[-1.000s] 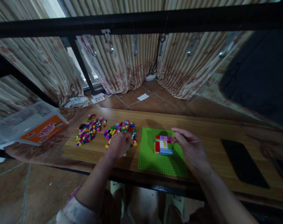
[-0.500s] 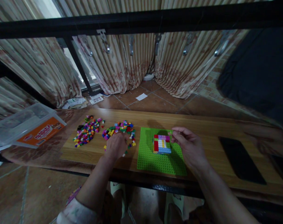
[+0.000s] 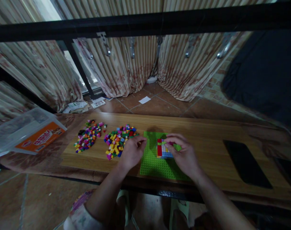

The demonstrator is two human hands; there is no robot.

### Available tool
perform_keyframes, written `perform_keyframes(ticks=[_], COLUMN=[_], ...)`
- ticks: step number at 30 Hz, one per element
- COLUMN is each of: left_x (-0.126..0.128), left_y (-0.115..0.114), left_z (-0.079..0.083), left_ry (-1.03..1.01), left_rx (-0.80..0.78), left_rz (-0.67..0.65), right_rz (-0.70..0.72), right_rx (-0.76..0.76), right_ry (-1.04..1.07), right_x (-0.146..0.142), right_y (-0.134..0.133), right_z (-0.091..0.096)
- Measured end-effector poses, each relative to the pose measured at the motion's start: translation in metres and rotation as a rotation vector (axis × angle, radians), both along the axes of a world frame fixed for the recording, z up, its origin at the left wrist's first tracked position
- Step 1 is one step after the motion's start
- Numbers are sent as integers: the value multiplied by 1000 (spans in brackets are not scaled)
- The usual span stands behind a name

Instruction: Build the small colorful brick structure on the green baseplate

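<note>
Seating a brick, it seems: the right hand (image 3: 183, 156) closes its fingers over the build (image 3: 161, 150) on the green baseplate (image 3: 152, 166). The left hand (image 3: 132, 151) lies curled at the plate's edge, its grip unclear. The next move calls for square pressure with the plate steadied.

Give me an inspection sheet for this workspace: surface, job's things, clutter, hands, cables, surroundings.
Surface: wooden board, dimly lit.
Job's things: green baseplate with a multicoloured block on it; near pile and far pile of loose bricks to its left.
Clutter: clear box with an orange label at far left; black slab at right.
Hands: left hand at the baseplate's left edge, fingers pinched, contents unclear; right hand over the block, fingers touching it.
Cables: nothing seen.
Surroundings: striped curtains, black bar overhead, tiled floor with papers.
</note>
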State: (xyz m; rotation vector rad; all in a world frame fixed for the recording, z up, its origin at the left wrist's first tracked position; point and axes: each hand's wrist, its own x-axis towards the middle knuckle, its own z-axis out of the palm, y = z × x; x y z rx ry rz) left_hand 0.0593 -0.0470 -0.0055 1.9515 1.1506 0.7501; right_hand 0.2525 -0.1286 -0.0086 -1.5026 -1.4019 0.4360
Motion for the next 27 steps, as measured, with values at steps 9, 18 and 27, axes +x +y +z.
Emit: perform_keyframes(ticks=[9, 18, 27], left_x=[30, 38, 41], left_y=[-15, -16, -15], left_z=[-15, -18, -16], left_ry=[-311, -401, -407], left_rx=[-415, -497, -514], left_rz=[-6, 19, 39], right_rz=[-59, -123, -113], right_rx=[-5, -25, -42], right_ry=[-98, -17, 63], right_x=[-12, -11, -9], right_y=[3, 7, 9], right_z=[-13, -20, -21])
